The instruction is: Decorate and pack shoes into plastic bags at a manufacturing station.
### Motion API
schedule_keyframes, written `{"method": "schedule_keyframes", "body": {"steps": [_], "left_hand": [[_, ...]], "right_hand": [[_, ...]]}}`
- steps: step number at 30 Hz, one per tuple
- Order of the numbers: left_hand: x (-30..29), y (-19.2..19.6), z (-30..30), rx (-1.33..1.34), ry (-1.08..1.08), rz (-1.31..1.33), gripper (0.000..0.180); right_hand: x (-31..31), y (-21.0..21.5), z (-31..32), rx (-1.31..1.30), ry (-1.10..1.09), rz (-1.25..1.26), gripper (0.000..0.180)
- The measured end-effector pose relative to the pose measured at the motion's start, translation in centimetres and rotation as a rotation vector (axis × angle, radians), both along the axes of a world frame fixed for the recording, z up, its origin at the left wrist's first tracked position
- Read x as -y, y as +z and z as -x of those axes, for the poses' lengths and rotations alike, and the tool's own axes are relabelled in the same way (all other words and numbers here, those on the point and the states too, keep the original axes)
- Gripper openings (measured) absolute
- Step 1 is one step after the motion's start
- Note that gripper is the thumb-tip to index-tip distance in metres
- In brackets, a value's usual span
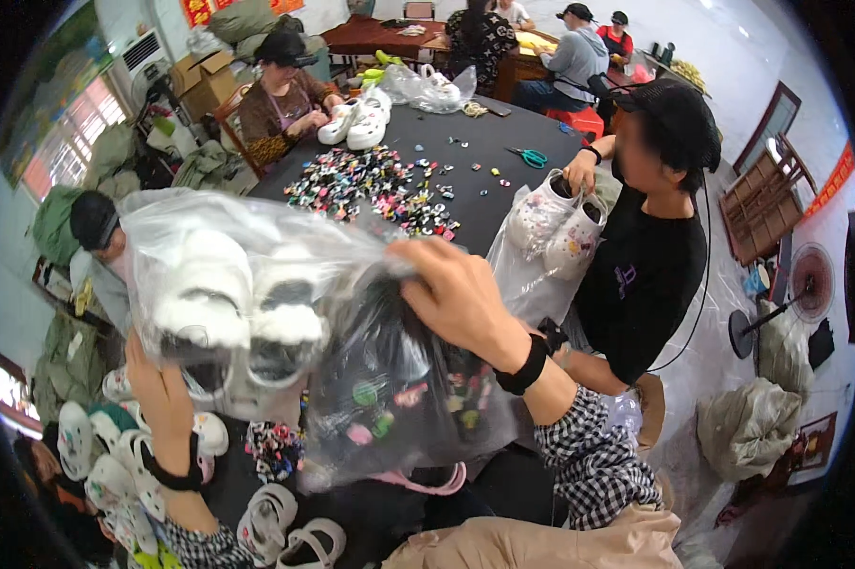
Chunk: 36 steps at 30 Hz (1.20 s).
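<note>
A clear plastic bag [352, 248] with a pair of white clogs [200, 308] is held up in front of me; white fluffy lining shows at their openings. My left hand [162, 394] grips this bag at its lower left side, with its fingers partly hidden. My right hand [456, 294] is closed on gathered plastic at the bag's right end. Under that hand hangs another clear bag [333, 446] with dark clogs [390, 332] bearing colourful charms. Which bag's plastic the right fingers pinch, or whether both, I cannot tell.
On the black table [465, 213] lie a heap of small charms [352, 185] and teal scissors [527, 157]. Loose white clogs [105, 450] crowd the lower left. A person at right [645, 247] holds bagged white clogs [555, 223]. Another person [281, 104] sits at the far left.
</note>
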State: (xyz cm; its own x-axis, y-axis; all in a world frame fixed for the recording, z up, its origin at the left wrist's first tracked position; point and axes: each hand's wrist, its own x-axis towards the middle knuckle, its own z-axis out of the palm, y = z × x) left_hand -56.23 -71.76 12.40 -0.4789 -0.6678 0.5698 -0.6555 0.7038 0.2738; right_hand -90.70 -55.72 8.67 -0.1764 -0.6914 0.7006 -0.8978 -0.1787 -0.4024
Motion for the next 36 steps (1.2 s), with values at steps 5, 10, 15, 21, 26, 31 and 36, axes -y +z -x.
{"method": "schedule_keyframes", "body": {"steps": [5,10,15,21,26,31,36], "left_hand": [[5.3,3.0,7.9,-0.076,-0.007,0.261,0.045],[5.8,7.5,13.5,-0.169,-0.258,0.514,0.048],[5.8,4.1,19.2,0.137,-0.601,0.336,0.034],[3.4,-9.0,26.3,0.256,-0.784,0.22,0.031],[-0.1,-16.2,29.1,0.39,-0.649,-0.019,0.059],[2.0,-16.5,24.1,-0.102,-0.714,-0.488,0.063],[-0.2,-12.4,10.4,-0.049,-0.423,-0.558,0.039]], "right_hand": [[0.5,-4.2,4.5,0.955,-0.193,-0.207,0.029],[2.6,-13.0,4.8,1.622,0.001,-0.009,0.028],[3.2,-20.9,5.9,2.111,-0.097,0.341,0.038],[-0.1,-17.8,7.5,1.556,-0.226,-0.263,0.067],[0.7,-10.3,13.9,1.518,0.092,0.33,0.054],[0.8,-5.4,5.7,1.52,0.93,-0.259,0.058],[-5.2,-7.7,-11.0,0.372,1.113,-0.879,0.055]]}}
